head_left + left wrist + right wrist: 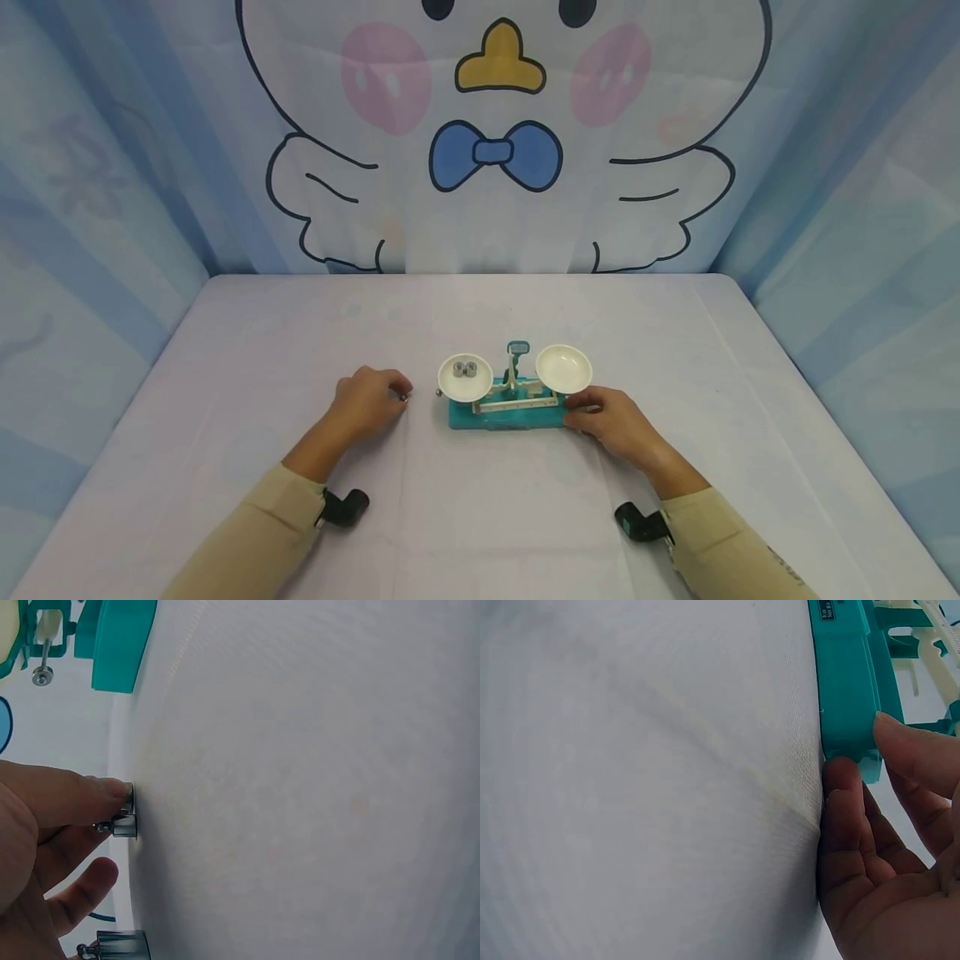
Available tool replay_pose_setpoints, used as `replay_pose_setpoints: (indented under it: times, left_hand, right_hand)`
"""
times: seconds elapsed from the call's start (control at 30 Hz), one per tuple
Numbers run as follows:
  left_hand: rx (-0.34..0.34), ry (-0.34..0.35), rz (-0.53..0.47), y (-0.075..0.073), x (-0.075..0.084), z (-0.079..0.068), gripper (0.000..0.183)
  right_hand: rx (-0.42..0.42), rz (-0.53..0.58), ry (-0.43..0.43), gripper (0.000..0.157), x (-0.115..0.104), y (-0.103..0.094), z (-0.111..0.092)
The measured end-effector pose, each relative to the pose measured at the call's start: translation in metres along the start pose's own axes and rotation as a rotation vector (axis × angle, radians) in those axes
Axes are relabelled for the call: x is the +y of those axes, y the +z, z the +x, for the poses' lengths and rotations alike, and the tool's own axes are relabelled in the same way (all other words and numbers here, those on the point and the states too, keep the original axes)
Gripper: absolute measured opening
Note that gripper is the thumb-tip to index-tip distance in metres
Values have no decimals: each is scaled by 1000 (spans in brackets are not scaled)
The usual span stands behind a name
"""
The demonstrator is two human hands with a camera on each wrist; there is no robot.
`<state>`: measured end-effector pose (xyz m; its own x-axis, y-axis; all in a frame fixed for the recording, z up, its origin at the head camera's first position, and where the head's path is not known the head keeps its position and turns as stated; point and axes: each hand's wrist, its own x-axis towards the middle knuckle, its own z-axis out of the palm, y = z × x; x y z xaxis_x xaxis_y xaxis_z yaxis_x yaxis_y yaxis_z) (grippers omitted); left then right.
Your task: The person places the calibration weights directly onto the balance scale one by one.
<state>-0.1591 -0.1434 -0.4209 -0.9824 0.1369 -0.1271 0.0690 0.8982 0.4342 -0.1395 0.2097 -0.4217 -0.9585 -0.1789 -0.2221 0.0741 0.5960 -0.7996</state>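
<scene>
A teal balance scale [507,417] with two white pans stands on the table. Two metal weights [464,368] sit together in its left pan [465,392]; the right pan [564,368] holds nothing. Left of the scale, my left hand [367,402] pinches a small metal weight [130,798] at the table surface, mostly hidden by the thumb. Right beside it is another small knobbed weight [124,826], and a larger weight [120,946] stands near the lower fingers. My right hand [607,418] grips the right end of the scale's base [847,697], thumb on top.
A white cloth covers the table [480,508]. Behind it hangs a curtain [495,225] with a cartoon bird, and blue curtains [75,250] close off both sides. Black wrist cameras [345,507] stick out from both sleeves.
</scene>
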Motion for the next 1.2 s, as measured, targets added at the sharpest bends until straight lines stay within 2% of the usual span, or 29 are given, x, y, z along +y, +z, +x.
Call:
replay_pose_setpoints:
  times: [0.33, 0.57, 0.9, 1.2]
  left_hand:
    - [31, 19, -40, -1, 1, -2, 16]
    - [31, 27, -99, -15, 8, -7, 19]
    - [81, 146, -71, -35, 28, -18, 18]
    - [101, 215, -86, -40, 49, -23, 18]
  right_hand:
    - [-4, 1, 0, 34, -1, 0, 0]
    - [-3, 2, -2, 35, 0, 0, 0]
    - [-3, -12, -6, 34, 0, -1, 1]
    - [-9, 1, -13, 34, -2, -1, -1]
